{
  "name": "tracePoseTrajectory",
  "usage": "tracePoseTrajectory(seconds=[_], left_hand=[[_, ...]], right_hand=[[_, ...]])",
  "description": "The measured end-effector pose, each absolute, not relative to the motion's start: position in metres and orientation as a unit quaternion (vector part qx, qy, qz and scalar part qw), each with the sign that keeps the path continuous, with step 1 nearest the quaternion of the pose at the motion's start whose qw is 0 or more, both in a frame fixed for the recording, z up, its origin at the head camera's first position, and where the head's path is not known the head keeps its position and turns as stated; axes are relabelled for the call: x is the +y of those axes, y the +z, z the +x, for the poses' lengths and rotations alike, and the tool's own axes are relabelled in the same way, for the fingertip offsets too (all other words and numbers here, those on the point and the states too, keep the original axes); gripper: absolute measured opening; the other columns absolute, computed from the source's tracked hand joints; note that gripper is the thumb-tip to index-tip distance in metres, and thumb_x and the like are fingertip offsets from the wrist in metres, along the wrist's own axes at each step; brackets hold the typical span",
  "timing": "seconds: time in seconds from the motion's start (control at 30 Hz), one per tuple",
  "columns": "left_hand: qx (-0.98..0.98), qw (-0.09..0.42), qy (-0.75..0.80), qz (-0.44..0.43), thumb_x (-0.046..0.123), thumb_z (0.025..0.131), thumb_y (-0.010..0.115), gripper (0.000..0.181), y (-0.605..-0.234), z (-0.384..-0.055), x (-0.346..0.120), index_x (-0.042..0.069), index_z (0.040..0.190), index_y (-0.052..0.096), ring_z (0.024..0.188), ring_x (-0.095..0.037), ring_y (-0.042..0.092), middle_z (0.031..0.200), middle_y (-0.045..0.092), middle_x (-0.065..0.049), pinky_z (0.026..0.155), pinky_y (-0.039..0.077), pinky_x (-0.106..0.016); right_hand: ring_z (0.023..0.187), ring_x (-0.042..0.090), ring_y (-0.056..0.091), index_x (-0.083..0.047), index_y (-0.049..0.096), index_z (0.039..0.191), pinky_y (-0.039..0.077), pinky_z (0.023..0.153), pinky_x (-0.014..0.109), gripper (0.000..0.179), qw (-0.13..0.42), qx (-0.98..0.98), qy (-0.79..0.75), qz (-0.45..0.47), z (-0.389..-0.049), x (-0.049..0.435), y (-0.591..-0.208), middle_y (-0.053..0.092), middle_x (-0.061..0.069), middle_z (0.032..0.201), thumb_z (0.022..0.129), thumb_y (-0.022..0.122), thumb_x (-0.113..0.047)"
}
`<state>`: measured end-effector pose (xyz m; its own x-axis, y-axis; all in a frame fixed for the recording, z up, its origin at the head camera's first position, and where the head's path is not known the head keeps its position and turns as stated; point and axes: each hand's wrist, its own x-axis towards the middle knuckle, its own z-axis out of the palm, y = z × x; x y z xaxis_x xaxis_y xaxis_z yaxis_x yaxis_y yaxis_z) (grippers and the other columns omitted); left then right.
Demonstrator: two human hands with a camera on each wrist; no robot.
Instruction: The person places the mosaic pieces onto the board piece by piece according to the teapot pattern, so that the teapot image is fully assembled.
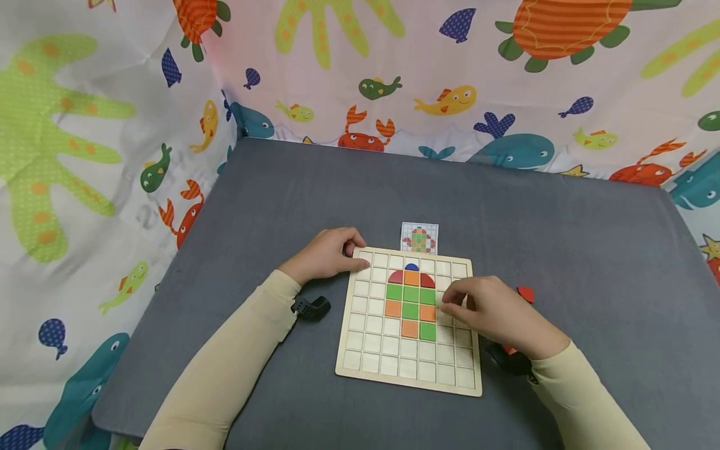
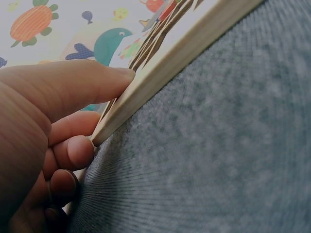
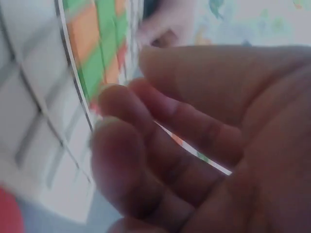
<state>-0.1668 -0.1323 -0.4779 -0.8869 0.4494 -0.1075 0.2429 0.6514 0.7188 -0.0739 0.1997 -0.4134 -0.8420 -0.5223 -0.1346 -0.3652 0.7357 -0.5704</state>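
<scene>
A square wooden grid board (image 1: 382,362) lies on the grey table, with coloured tiles set in its middle cells. Among them are green squares (image 1: 410,294), orange squares (image 1: 393,308), red quarter-rounds (image 1: 396,277) and a blue half-round (image 1: 412,267) at the top. My left hand (image 1: 329,255) grips the board's far left corner, thumb on the top face and fingers at the edge. Over the board's right side hovers my right hand (image 1: 500,312), fingers loosely curled beside the orange and green tiles. In the right wrist view no piece shows between its thumb and fingers (image 3: 119,155).
A small printed card (image 1: 419,237) with a coloured grid picture lies just behind the board. Right of the board, a red piece (image 1: 525,294) shows past my right hand, with more red partly hidden under the wrist. A sea-animal curtain (image 1: 337,69) borders the table (image 1: 304,187).
</scene>
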Motion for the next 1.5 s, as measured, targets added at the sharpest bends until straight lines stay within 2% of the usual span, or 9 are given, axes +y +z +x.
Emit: tracePoseTrajectory(seconds=[0.13,0.3,0.47,0.6,0.93,1.23,1.5], left_hand=[[0.897,0.142,0.371,0.196,0.037,0.091,0.085,0.029,-0.478,-0.168,-0.131,0.019,0.109,0.070,0.080,-0.017,0.053,0.087,0.057,-0.001,0.074,0.042,-0.034],[0.897,0.149,0.370,0.192,0.037,0.091,0.085,0.028,-0.477,-0.167,-0.131,0.020,0.109,0.070,0.081,-0.017,0.052,0.087,0.057,-0.001,0.074,0.042,-0.034],[0.898,0.150,0.366,0.191,0.037,0.091,0.084,0.028,-0.475,-0.166,-0.131,0.020,0.109,0.070,0.081,-0.017,0.052,0.087,0.057,-0.001,0.075,0.041,-0.034],[0.899,0.150,0.365,0.190,0.037,0.091,0.084,0.029,-0.475,-0.166,-0.132,0.020,0.109,0.070,0.081,-0.017,0.052,0.087,0.056,-0.001,0.075,0.041,-0.034],[0.897,0.150,0.370,0.190,0.037,0.090,0.085,0.028,-0.477,-0.166,-0.132,0.020,0.107,0.070,0.080,-0.018,0.052,0.086,0.056,-0.001,0.074,0.041,-0.035],[0.897,0.143,0.370,0.193,0.035,0.091,0.085,0.027,-0.477,-0.166,-0.130,0.019,0.107,0.070,0.079,-0.017,0.052,0.086,0.056,-0.001,0.074,0.041,-0.035],[0.898,0.145,0.369,0.189,0.035,0.091,0.085,0.027,-0.477,-0.166,-0.130,0.019,0.108,0.071,0.079,-0.018,0.052,0.086,0.056,-0.001,0.074,0.041,-0.034]], right_hand=[[0.061,0.008,0.054,-0.014,0.077,0.098,0.048,0.057,0.027,0.005,0.137,0.930,-0.260,-0.221,-0.080,0.221,-0.404,0.068,-0.007,0.080,0.096,0.078,-0.018],[0.067,0.011,0.058,-0.013,0.077,0.101,0.050,0.061,0.029,0.008,0.146,0.940,-0.237,-0.195,-0.088,0.246,-0.397,0.069,-0.006,0.084,0.094,0.080,-0.014],[0.075,0.014,0.061,-0.011,0.077,0.102,0.052,0.067,0.034,0.014,0.159,0.951,-0.207,-0.164,-0.095,0.267,-0.397,0.071,-0.003,0.089,0.090,0.084,-0.017],[0.078,0.018,0.062,-0.006,0.076,0.101,0.052,0.067,0.036,0.022,0.172,0.956,-0.197,-0.136,-0.099,0.279,-0.399,0.071,0.003,0.089,0.086,0.087,-0.018],[0.074,0.019,0.059,-0.005,0.073,0.092,0.049,0.065,0.035,0.020,0.234,0.948,-0.191,-0.098,-0.105,0.295,-0.406,0.069,0.002,0.083,0.084,0.086,-0.018],[0.071,0.021,0.055,-0.002,0.073,0.090,0.046,0.060,0.035,0.018,0.244,0.948,-0.187,-0.079,-0.104,0.296,-0.411,0.066,0.005,0.081,0.083,0.085,-0.013],[0.066,0.019,0.054,-0.008,0.071,0.083,0.046,0.057,0.036,0.015,0.238,0.948,-0.188,-0.101,-0.104,0.291,-0.415,0.063,0.001,0.075,0.084,0.085,-0.013]])
